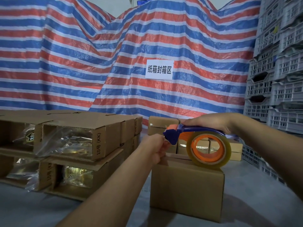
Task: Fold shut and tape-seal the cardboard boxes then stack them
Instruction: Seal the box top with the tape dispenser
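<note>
The closed cardboard box (186, 192) stands on the grey table (32, 208) at about five o'clock. The right hand (211, 123) grasps the blue handle of the tape dispenser (203, 145), whose clear roll rests on the box top. The left hand (157, 149), at the dispenser's nine o'clock, is curled at the cutter end, seemingly pinching the tape end, though that is hard to see. Open-ended boxes (68, 145) are stacked at nine o'clock; sealed boxes (161, 125) lie behind, at one o'clock.

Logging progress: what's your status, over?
Right hand grips tape dispenser over box. Left hand pinches at its tip. Box unsealed. Nothing blocking.
</note>
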A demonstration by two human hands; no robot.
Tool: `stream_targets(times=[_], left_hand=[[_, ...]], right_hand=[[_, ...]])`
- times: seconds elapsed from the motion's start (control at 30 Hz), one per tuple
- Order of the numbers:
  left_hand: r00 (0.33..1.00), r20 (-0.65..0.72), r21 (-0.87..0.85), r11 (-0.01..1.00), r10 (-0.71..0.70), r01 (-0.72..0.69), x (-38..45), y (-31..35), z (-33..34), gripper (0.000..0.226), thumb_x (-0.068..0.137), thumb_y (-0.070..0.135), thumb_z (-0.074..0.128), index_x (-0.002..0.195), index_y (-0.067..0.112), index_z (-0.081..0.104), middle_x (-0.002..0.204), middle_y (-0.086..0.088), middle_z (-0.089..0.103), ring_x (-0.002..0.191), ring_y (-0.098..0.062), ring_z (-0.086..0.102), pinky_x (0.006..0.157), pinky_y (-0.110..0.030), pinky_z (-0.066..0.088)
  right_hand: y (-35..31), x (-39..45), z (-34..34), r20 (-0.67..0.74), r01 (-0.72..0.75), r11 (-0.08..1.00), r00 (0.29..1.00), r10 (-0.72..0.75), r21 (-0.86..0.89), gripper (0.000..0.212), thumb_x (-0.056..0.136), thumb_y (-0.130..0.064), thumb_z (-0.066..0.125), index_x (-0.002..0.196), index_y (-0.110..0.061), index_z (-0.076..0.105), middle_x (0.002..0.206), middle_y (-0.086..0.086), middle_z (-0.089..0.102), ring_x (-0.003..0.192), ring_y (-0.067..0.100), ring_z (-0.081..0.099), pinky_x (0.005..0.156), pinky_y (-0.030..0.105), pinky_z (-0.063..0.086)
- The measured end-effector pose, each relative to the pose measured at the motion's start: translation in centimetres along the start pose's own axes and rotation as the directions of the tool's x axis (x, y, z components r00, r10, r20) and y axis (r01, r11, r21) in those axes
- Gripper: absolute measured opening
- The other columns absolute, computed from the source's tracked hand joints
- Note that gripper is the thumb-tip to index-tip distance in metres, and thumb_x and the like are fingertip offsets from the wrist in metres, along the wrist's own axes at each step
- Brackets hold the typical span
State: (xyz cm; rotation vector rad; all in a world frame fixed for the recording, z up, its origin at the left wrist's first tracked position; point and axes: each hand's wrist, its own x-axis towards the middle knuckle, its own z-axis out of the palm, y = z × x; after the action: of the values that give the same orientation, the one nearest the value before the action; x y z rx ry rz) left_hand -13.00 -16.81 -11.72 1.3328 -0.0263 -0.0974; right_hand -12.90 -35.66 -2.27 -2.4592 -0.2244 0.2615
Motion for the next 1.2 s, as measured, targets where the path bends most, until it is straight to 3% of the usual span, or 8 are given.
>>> stream_targets(times=[0.13,0.3,0.43,0.6,0.73,0.87,1.03,1.2], left_hand=[[0.998,0.004,-0.152,0.987,-0.059,0.059,0.2,-0.5,-0.5,0.019,0.097,-0.003,0.040,0.105,0.006,0.054,0.065,-0.003,0.045,0.060,-0.012,0.044,0.091,-0.038,0.051],[0.998,-0.031,-0.206,0.977,-0.058,0.050,0.3,-0.8,-0.6,0.017,0.094,-0.007,0.040,0.097,0.003,0.053,0.068,-0.005,0.042,0.061,-0.015,0.046,0.088,-0.040,0.052],[0.999,0.034,-0.284,0.958,-0.035,0.043,0.7,-1.3,-1.5,0.020,0.091,-0.011,0.038,0.098,0.000,0.053,0.062,-0.004,0.043,0.059,-0.015,0.048,0.086,-0.043,0.054],[0.998,-0.041,0.020,0.999,0.041,-0.040,1.6,-1.3,-3.9,0.009,0.094,0.008,0.059,0.100,0.002,0.061,0.050,0.000,0.062,0.044,-0.008,0.060,0.062,-0.026,0.057],[0.999,-0.017,0.213,0.976,0.043,-0.038,2.1,-2.9,-4.8,0.016,0.095,0.023,0.063,0.103,0.010,0.066,0.056,0.007,0.066,0.041,-0.003,0.052,0.043,-0.016,0.043],[0.998,-0.043,0.237,0.971,0.050,-0.038,2.7,-3.9,-5.0,0.011,0.095,0.021,0.061,0.097,0.011,0.067,0.061,0.005,0.062,0.046,-0.006,0.042,0.039,-0.016,0.035],[0.994,-0.088,0.321,0.946,0.066,-0.035,3.4,-3.9,-4.8,0.010,0.095,0.019,0.061,0.100,0.011,0.064,0.063,0.004,0.060,0.047,-0.007,0.041,0.038,-0.017,0.034],[0.994,-0.094,0.385,0.923,0.062,-0.022,4.0,-4.2,-4.5,0.019,0.095,0.020,0.060,0.111,0.009,0.061,0.070,0.002,0.059,0.050,-0.008,0.042,0.036,-0.017,0.034]], right_hand=[[-0.2,0.6,0.0,0.015,-0.049,0.999,0.999,0.049,0.022,0.058,0.092,-0.059,0.054,0.124,-0.012,0.055,0.091,0.008,0.073,0.074,0.015,0.068,0.074,0.026,0.055],[-0.2,0.2,-0.6,0.117,-0.099,0.994,0.989,0.094,0.036,0.071,0.077,-0.058,0.060,0.130,-0.011,0.049,0.083,0.006,0.072,0.067,0.014,0.068,0.061,0.025,0.054],[-0.1,0.7,0.0,0.043,-0.053,0.995,0.997,0.057,-0.086,0.062,0.084,-0.059,0.056,0.129,-0.016,0.052,0.088,0.005,0.074,0.072,0.014,0.069,0.065,0.024,0.054],[-0.9,1.5,0.6,-0.003,-0.055,0.974,0.998,0.055,-0.221,0.049,0.096,-0.057,0.050,0.126,-0.019,0.056,0.088,0.001,0.074,0.075,0.012,0.068,0.065,0.021,0.052],[-1.5,2.2,0.8,0.000,-0.103,0.963,0.994,0.106,-0.248,0.048,0.095,-0.057,0.052,0.118,-0.016,0.057,0.079,0.000,0.073,0.065,0.010,0.067,0.063,0.020,0.053],[-2.3,2.9,1.2,-0.010,-0.168,0.941,0.985,0.172,-0.293,0.048,0.094,-0.058,0.055,0.117,-0.016,0.058,0.080,0.000,0.074,0.066,0.011,0.067,0.059,0.018,0.054],[-2.4,3.7,1.3,0.006,-0.117,0.916,0.992,0.129,-0.383,0.048,0.094,-0.056,0.054,0.128,-0.021,0.056,0.102,0.002,0.075,0.087,0.016,0.070,0.074,0.022,0.054],[-2.5,3.9,1.4,0.002,-0.156,0.924,0.986,0.167,-0.350,0.047,0.095,-0.056,0.054,0.124,-0.019,0.057,0.094,0.001,0.076,0.087,0.017,0.070,0.072,0.021,0.056]])
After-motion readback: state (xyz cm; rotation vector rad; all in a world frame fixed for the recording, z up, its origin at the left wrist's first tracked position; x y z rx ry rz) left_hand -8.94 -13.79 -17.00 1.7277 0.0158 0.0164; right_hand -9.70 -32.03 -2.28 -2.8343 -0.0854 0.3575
